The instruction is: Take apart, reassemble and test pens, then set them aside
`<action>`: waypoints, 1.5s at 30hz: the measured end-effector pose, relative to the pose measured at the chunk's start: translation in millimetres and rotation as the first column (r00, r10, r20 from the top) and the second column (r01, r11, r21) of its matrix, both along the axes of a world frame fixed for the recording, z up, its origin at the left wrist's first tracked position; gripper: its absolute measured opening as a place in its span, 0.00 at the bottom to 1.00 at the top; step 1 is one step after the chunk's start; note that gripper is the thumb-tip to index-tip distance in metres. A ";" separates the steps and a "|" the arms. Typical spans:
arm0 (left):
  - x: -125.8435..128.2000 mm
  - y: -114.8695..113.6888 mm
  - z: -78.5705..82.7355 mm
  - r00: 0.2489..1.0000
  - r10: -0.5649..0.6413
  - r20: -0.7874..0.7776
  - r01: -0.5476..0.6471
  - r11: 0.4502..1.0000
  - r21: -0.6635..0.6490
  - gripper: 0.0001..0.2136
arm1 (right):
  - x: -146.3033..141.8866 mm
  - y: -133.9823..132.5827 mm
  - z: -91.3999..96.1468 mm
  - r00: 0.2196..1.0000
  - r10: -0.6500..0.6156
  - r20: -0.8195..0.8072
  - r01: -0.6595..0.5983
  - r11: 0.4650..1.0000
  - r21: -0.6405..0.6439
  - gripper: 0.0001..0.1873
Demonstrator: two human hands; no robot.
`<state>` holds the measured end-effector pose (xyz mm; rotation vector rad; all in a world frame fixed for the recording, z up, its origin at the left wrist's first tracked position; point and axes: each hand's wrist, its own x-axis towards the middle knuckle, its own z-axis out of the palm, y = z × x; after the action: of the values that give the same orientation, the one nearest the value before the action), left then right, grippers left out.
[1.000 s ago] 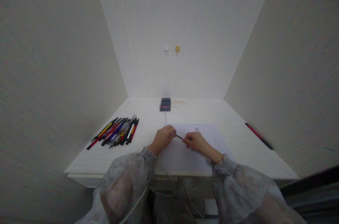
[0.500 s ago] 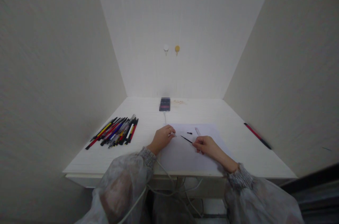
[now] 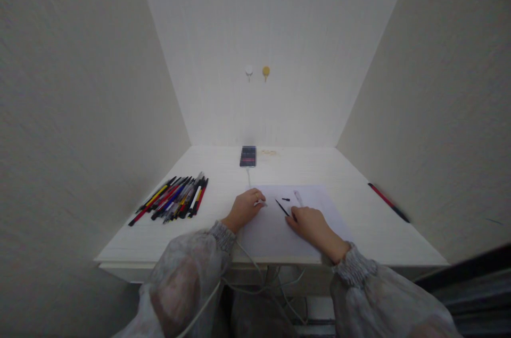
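My left hand rests on the white desk, fingers closed on a short pale pen part that pokes out to the right. My right hand lies on the white sheet of paper and pinches the near end of a thin black pen refill, which slants up and to the left, its tip free of the left hand. A tiny black piece and a pale pen tube lie on the paper just beyond the hands.
A heap of several coloured pens lies at the left of the desk. A phone with a white cable sits at the back. One red and black pen lies by the right wall. Cables hang under the desk's front edge.
The black refill has come out of the part in my left hand. My right hand drew it to the right, then shifted back toward the left. The left hand stayed put.
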<state>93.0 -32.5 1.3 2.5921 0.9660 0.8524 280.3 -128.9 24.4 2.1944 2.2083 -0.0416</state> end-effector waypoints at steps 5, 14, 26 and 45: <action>0.2 0.4 -1.7 1.000 -0.024 0.007 0.023 0.997 0.078 0.04 | -5.2 3.3 6.4 0.992 0.039 -0.119 -0.024 0.992 0.125 0.14; 1.2 -10.3 5.7 0.988 -0.121 -0.100 0.151 0.905 0.399 0.08 | -43.2 19.9 -19.8 0.063 -0.143 -0.988 -0.002 0.990 -0.144 0.14; 1.8 -9.3 5.5 0.993 -0.121 0.010 0.105 0.898 0.428 0.08 | -39.3 20.6 -17.1 -0.276 -0.242 -0.930 -0.087 0.970 -0.226 0.13; -3.1 -4.2 -0.6 0.992 -0.124 -0.010 0.124 0.976 0.181 0.07 | 4.6 37.0 8.5 0.811 0.030 -0.584 0.096 0.978 0.185 0.12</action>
<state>89.9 -36.7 0.7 2.7694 0.7483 0.9488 284.9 -91.9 32.9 2.6075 2.5602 -0.6000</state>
